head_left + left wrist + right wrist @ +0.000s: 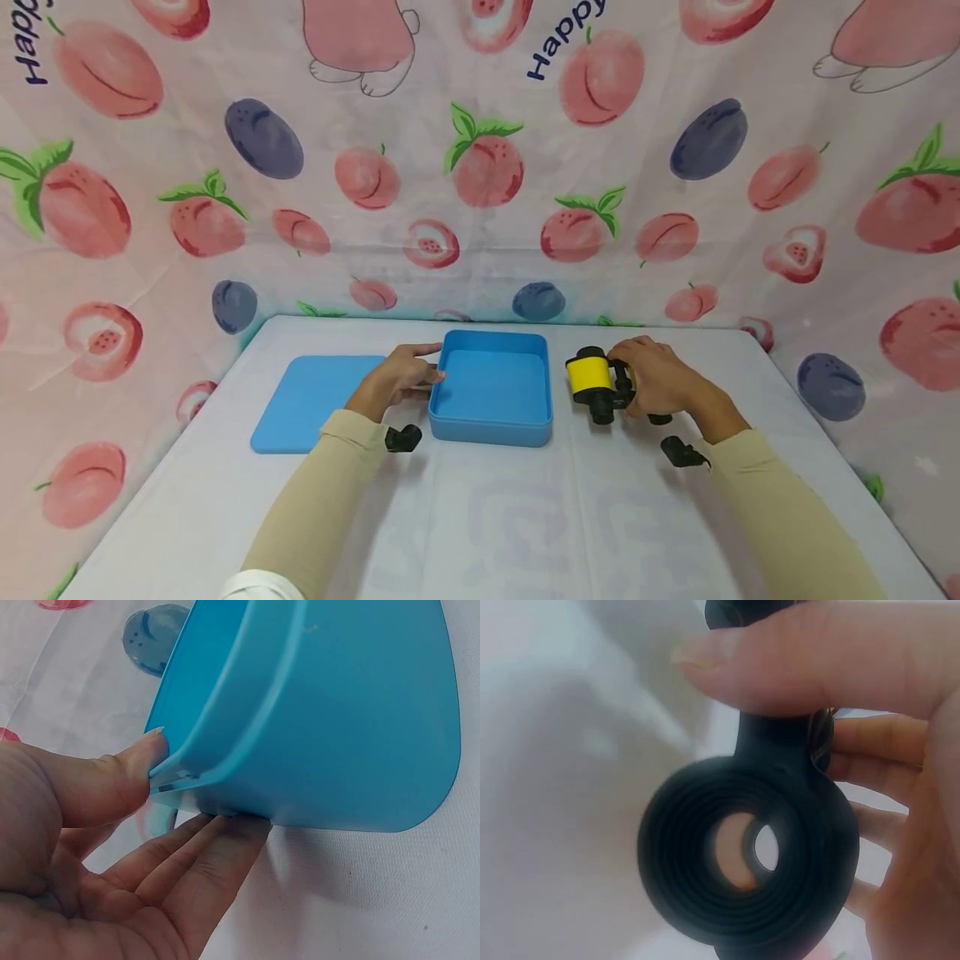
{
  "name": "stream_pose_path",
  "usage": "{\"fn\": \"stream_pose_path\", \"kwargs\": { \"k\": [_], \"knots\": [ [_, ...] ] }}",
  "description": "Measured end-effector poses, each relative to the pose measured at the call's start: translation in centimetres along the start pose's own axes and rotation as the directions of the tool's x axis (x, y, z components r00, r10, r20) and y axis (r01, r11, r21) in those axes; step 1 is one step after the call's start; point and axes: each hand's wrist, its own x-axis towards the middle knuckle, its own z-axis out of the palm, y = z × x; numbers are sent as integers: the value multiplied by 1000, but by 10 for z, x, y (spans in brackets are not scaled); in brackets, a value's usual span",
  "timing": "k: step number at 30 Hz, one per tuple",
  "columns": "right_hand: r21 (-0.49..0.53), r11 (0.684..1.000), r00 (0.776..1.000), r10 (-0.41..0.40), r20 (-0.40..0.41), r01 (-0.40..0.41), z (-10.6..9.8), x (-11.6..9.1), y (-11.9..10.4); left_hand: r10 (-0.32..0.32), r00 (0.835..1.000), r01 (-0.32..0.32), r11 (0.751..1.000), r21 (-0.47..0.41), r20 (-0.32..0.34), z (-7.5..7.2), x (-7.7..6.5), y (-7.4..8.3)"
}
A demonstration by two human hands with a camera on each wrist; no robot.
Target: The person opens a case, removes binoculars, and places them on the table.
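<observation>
A blue open-topped box [491, 432] sits in the middle of the white table, nothing visible inside it. My left hand [393, 379] holds its left side; in the left wrist view the thumb [124, 776] lies at the rim and the other fingers touch the outer wall low down. To the right of the box, my right hand [663, 379] grips yellow-and-black toy binoculars [589, 377] by their right half. The right wrist view shows one round black eyepiece [667, 862] close up, with the thumb across the bridge. Whether the binoculars touch the table I cannot tell.
A flat blue lid [300, 408] lies on the table left of the box, partly behind the left hand. The white table [510, 525] ends at the back against a fruit-printed cloth [420, 175], which also hangs at both sides.
</observation>
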Motion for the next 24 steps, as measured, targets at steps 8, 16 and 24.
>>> {"fn": "stream_pose_path", "kwargs": {
  "k": [8, 16, 24],
  "knots": [
    [6, 1000, 1000, 5, 2, -5, 5, 3, 2, 10, 1000, -10, 1000, 1, -12, 0, 1, -2],
    [-8, 1000, 1000, 21, 7, -21, 9, 1, 4, 10, 1000, -10, 1000, -2, -16, 2, -1, -3],
    [-9, 1000, 1000, 8, 8, -8, 11, 3, 3, 13, 1000, -13, 1000, -8, -3, -1, 0, -5]
  ]
}}
